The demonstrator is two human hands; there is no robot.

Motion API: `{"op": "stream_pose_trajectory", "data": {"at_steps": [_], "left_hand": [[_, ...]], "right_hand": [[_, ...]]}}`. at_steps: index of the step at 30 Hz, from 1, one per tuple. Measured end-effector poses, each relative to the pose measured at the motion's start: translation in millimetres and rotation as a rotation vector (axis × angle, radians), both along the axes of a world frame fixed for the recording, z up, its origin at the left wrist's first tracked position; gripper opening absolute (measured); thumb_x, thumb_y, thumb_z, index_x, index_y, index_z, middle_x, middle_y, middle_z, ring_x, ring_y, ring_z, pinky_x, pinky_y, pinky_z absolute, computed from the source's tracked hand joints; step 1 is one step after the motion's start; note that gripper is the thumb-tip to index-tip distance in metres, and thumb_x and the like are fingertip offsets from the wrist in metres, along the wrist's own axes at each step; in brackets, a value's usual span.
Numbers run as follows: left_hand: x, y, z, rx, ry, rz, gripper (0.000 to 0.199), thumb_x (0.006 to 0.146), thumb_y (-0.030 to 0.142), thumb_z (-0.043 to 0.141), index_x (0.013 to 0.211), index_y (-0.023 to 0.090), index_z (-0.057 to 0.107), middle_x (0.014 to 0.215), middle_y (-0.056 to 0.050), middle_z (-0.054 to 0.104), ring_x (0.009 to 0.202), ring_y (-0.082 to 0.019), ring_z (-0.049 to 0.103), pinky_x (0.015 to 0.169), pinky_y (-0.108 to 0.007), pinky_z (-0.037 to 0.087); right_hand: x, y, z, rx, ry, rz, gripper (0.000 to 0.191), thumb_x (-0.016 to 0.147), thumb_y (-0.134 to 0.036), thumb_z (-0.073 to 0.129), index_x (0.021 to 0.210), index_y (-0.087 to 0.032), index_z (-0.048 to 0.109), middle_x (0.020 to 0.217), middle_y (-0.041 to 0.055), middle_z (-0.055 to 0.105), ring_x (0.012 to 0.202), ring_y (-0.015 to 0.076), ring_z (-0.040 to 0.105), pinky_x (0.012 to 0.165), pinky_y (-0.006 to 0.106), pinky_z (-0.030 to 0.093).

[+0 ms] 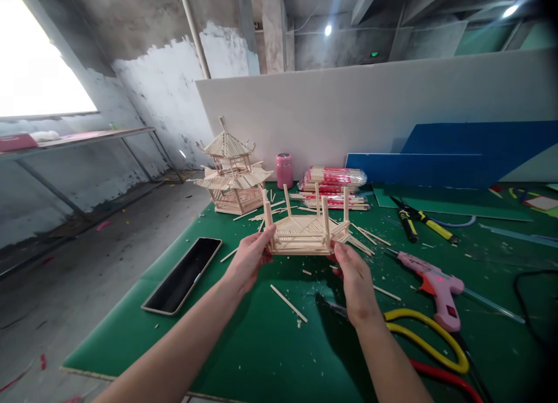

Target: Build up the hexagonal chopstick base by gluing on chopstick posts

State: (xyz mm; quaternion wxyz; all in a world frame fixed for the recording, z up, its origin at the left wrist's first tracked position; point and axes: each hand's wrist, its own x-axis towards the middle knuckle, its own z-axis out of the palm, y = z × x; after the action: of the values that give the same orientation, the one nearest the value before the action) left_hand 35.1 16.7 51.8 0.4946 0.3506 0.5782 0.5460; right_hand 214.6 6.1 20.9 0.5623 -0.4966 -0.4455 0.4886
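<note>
Between my two hands, a pavilion base built of wooden sticks [300, 243] is lifted a little above the green table. It has a low slatted body and several upright posts. My left hand [253, 255] grips its left end, thumb on the near left post. My right hand [352, 272] pinches its right corner, with fingers partly hidden underneath. Behind it to the left stands a two-tiered stick pavilion [233, 173] with slatted roofs. Loose wooden sticks [288, 303] lie around and below the base.
A phone [183, 275] lies at left. To the right are a pink glue gun [436, 284], yellow-handled pliers [425, 220] and yellow-handled scissors [429, 321], partly behind my right wrist. A pink jar [285, 170] and bagged stick bundles [335, 176] stand before a white board [305, 112].
</note>
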Motion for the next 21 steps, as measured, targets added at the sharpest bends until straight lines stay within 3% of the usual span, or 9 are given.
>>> {"op": "stream_pose_trajectory", "data": {"at_steps": [4,11,21], "left_hand": [[5.5,-5.2,-12.2,-0.009,0.039,-0.022,0.038,0.058,0.049,0.068,0.066,0.013,0.063,0.059,-0.001,0.057,0.052,-0.01,0.049,0.049,-0.021,0.036],[10.3,-10.1,-32.7,0.027,0.118,-0.031,0.035,0.058,0.048,0.068,0.062,0.013,0.063,0.058,0.001,0.056,0.052,-0.009,0.043,0.051,-0.022,0.032],[10.5,-12.0,-40.7,0.039,0.138,-0.017,0.032,0.057,0.046,0.069,0.059,0.015,0.062,0.062,-0.001,0.056,0.06,-0.013,0.045,0.056,-0.024,0.033]], "right_hand": [[4.5,3.4,-6.7,-0.062,-0.041,-0.042,0.044,0.072,-0.055,0.051,0.091,-0.017,0.061,0.082,0.0045,0.065,0.08,0.0216,0.056,0.057,0.026,0.041],[8.6,8.4,-12.5,-0.095,-0.087,-0.07,0.04,0.067,-0.054,0.057,0.078,-0.017,0.063,0.072,0.0022,0.064,0.07,0.0183,0.054,0.052,0.024,0.037],[3.5,10.2,-19.4,-0.111,-0.082,-0.115,0.03,0.063,-0.044,0.065,0.074,-0.016,0.061,0.067,0.0,0.061,0.064,0.0156,0.056,0.047,0.023,0.037]]}}
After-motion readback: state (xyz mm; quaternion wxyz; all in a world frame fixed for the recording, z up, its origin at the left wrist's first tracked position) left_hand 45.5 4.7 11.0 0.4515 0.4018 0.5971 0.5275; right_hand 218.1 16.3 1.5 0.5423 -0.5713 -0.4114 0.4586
